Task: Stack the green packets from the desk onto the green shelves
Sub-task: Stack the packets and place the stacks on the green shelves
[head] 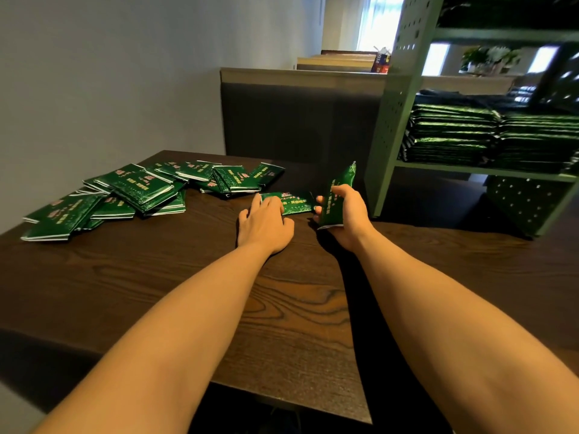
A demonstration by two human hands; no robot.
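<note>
Plenty of green packets (pixel 138 189) heaped on the desk's (pixel 156 277) far left. On my feed, the left hand (pixel 264 222) rests straight fingers on a flat packet (pixel 294 203) mid-desk. The right hand (pixel 344 214) has its fingers wrapped round an upright packet (pixel 340 186). Green shelves (pixel 407 89) off the desk's right end hold stacked packets (pixel 454 133).

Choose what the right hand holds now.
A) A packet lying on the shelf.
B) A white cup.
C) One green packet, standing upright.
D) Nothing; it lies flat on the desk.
C: the right hand has its fingers curled round an upright green packet above the desk, while the left hand rests on a second packet lying flat.
</note>
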